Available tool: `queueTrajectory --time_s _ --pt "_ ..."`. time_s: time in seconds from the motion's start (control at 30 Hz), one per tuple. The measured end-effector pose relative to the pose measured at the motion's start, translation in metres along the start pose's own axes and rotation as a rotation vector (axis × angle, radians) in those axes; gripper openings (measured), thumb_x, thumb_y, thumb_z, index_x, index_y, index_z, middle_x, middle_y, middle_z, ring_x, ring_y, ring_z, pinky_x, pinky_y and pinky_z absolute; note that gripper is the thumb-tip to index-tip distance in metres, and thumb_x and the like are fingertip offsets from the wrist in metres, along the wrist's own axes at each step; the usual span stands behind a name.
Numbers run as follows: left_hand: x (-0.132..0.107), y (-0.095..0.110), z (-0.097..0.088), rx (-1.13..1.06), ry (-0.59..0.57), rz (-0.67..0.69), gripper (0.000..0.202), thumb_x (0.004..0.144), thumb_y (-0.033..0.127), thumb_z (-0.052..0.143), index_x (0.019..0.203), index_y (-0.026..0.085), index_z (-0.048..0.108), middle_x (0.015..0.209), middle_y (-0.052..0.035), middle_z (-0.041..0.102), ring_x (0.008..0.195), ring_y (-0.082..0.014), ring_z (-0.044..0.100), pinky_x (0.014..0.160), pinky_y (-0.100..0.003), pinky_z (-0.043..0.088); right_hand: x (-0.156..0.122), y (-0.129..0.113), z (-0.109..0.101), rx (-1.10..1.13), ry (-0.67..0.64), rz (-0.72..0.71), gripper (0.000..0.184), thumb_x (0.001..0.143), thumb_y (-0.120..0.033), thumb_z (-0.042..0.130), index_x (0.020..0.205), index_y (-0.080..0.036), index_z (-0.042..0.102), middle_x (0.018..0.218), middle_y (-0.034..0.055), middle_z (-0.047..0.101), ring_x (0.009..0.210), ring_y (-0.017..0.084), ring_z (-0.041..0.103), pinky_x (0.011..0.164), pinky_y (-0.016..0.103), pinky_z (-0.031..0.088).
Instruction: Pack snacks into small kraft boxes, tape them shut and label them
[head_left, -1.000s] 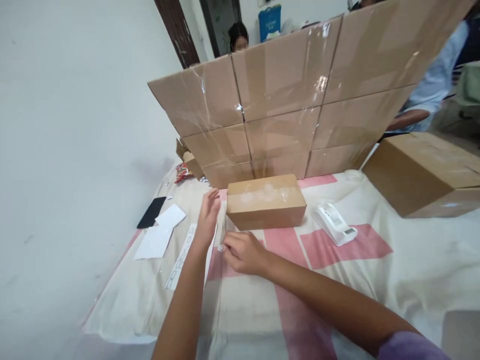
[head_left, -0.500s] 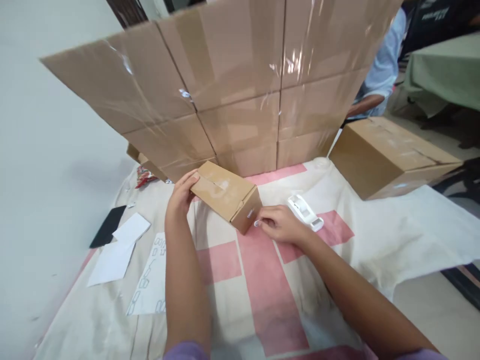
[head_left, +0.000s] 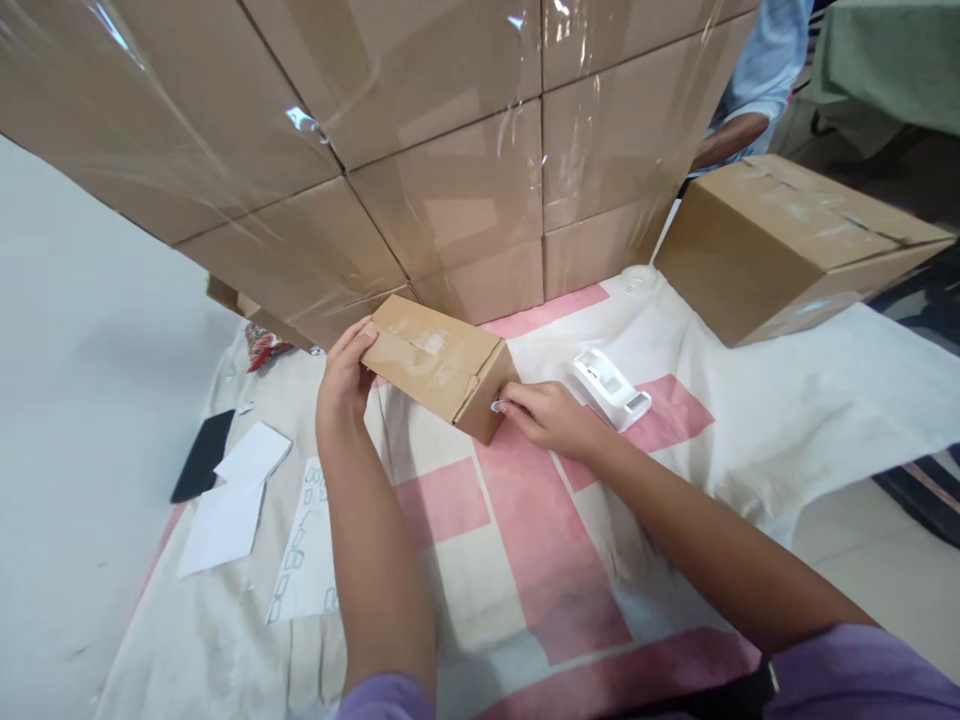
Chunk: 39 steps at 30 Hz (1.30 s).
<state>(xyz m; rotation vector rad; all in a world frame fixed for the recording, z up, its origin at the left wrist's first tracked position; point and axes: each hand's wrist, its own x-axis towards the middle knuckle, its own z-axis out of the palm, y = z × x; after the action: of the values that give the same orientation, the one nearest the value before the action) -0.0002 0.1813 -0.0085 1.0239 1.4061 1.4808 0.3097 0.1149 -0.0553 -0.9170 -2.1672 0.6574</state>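
Observation:
A small brown cardboard box (head_left: 435, 362) lies at an angle on the pink-and-cream cloth (head_left: 525, 530). My left hand (head_left: 343, 375) grips its far left end, fingers curled over the edge. My right hand (head_left: 547, 415) is pinched against the box's near right end face, pressing a small clear sticker (head_left: 496, 406) there. A white tape dispenser (head_left: 609, 387) sits just right of my right hand.
A taped wall of stacked cartons (head_left: 420, 150) rises right behind the box. A bigger carton (head_left: 787, 240) lies at the right. White paper sheets (head_left: 232, 490), a sticker sheet (head_left: 304, 545) and a black phone (head_left: 202, 455) lie at the left. Another person's arm (head_left: 731, 140) shows behind the cartons.
My left hand took hold of the box and turned it at an angle. My right hand carried the small sticker from the cloth to the box's end face. My head moved closer.

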Motion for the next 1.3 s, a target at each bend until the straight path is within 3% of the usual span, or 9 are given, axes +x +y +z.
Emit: queueTrajectory --time_s 0.27,0.37,0.43,0.57,0.67,0.77,1.07,1.2,1.3 --pt "-0.003 0.003 -0.002 0.035 0.013 -0.006 0.056 0.061 0.038 0.083 0.113 0.021 0.073 0.093 -0.0046 0.073 0.069 -0.0139 0.063 0.056 -0.021 0.05 0.005 -0.002 0.004 -0.084 0.044 0.183 0.028 0.098 -0.039 0.06 0.076 -0.022 0.054 0.068 -0.0011 0.065 0.058 0.014 0.057 0.057 0.027 0.032" --pt "-0.004 0.005 0.001 0.031 -0.02 -0.004 0.056 0.057 0.037 0.085 0.109 0.019 0.074 0.094 -0.0065 0.074 0.074 -0.0166 0.067 0.059 -0.022 0.052 0.008 -0.002 -0.001 -0.119 -0.002 0.351 0.054 0.077 -0.064 0.077 0.062 -0.023 0.046 0.054 -0.0028 0.054 0.049 0.014 0.05 0.05 0.028 0.026" --pt "-0.004 0.006 0.004 0.043 -0.038 0.005 0.055 0.057 0.037 0.084 0.108 0.019 0.074 0.096 -0.008 0.075 0.077 -0.019 0.069 0.06 -0.023 0.053 0.009 -0.004 -0.004 -0.125 0.006 0.422 0.059 0.059 -0.072 0.085 0.07 -0.023 0.054 0.064 -0.0007 0.061 0.055 0.017 0.055 0.051 0.028 0.03" --pt "-0.003 0.005 0.005 0.042 -0.026 0.012 0.054 0.058 0.036 0.083 0.109 0.019 0.075 0.103 -0.0086 0.075 0.08 -0.0193 0.07 0.062 -0.024 0.054 0.007 -0.008 -0.007 0.054 0.007 0.259 0.058 0.072 -0.059 0.084 0.114 -0.025 0.064 0.114 0.0043 0.07 0.088 0.021 0.066 0.066 0.028 0.044" --pt "-0.002 0.004 0.004 0.017 -0.012 0.0 0.054 0.057 0.033 0.084 0.108 0.019 0.076 0.104 -0.0077 0.075 0.08 -0.0176 0.069 0.064 -0.023 0.055 0.006 -0.008 -0.007 0.138 -0.055 0.232 0.031 0.083 -0.047 0.079 0.103 -0.024 0.069 0.098 0.0005 0.072 0.081 0.018 0.065 0.067 0.027 0.043" --pt "-0.001 0.003 0.004 0.01 -0.01 -0.012 0.055 0.056 0.034 0.085 0.108 0.019 0.076 0.103 -0.0077 0.075 0.079 -0.0172 0.069 0.063 -0.023 0.054 0.006 -0.007 -0.007 0.128 -0.055 0.238 0.028 0.084 -0.045 0.079 0.096 -0.022 0.07 0.089 0.0007 0.071 0.076 0.017 0.063 0.066 0.027 0.042" --pt "-0.005 0.006 0.005 -0.025 0.002 -0.071 0.058 0.052 0.036 0.089 0.105 0.017 0.076 0.096 -0.0055 0.077 0.077 -0.0169 0.065 0.061 -0.023 0.052 0.005 -0.017 -0.014 0.044 -0.06 0.178 0.043 0.082 -0.051 0.079 0.112 -0.022 0.068 0.098 0.0049 0.071 0.084 0.021 0.066 0.069 0.03 0.047" --pt "-0.001 0.004 0.004 -0.06 0.021 -0.084 0.055 0.048 0.035 0.09 0.1 0.021 0.079 0.098 -0.0025 0.078 0.077 -0.015 0.064 0.06 -0.02 0.051 0.002 -0.018 -0.007 -0.012 -0.014 0.16 0.067 0.075 -0.061 0.082 0.126 -0.023 0.063 0.104 0.0068 0.071 0.095 0.025 0.067 0.075 0.032 0.05" --pt "0.0 0.003 0.003 -0.063 0.03 -0.116 0.054 0.048 0.035 0.091 0.1 0.023 0.08 0.097 -0.0014 0.078 0.076 -0.0143 0.063 0.058 -0.02 0.049 0.001 -0.015 -0.002 0.002 0.014 0.166 0.066 0.075 -0.063 0.081 0.124 -0.022 0.063 0.102 0.0057 0.07 0.096 0.025 0.067 0.076 0.033 0.051"
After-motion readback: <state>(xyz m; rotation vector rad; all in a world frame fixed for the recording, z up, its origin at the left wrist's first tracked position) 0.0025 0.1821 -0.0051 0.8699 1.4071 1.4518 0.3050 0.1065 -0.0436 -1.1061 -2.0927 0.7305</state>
